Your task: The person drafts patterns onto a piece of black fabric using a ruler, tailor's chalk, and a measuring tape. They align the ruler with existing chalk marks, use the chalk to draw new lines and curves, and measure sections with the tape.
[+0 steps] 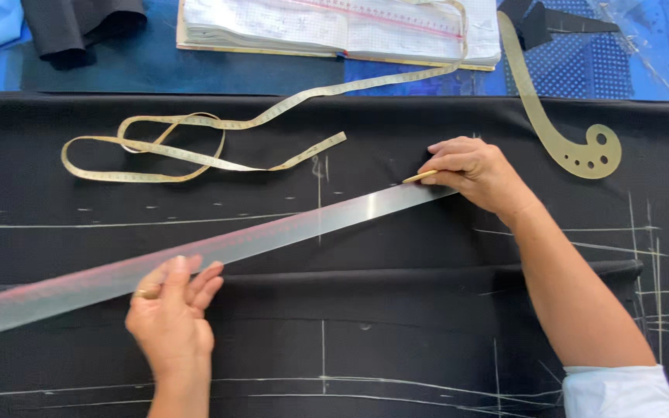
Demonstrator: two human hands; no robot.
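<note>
Grip, right: your right hand (475, 172) pinches a thin yellowish piece of chalk (420, 177) between thumb and fingertips, its tip at the upper end of the ruler.
Grip, left: your left hand (170, 310) holds nothing; its fingers lie spread and flat, pressing down on the ruler's lower half.
Ruler: a long clear straight ruler (218, 249) lies slantwise across the cloth, low at your left and rising toward your right hand.
Cloth: black fabric (396, 310) covers most of the table, marked with thin white chalk lines, some straight, some gently curved near the bottom edge.
Tape measure: a pale yellow tape measure (195, 147) lies looped on the cloth above the ruler, its tail running up toward the notebook.
Curve tool: a translucent tan curved ruler (574, 151) with small holes rests at the upper right, near your right hand but apart from it.
Notebook: an open squared-paper notebook (334, 27) sits beyond the cloth on the blue table (141, 66).
Sleeve: a white sleeve (621, 391) shows on your right arm.
</note>
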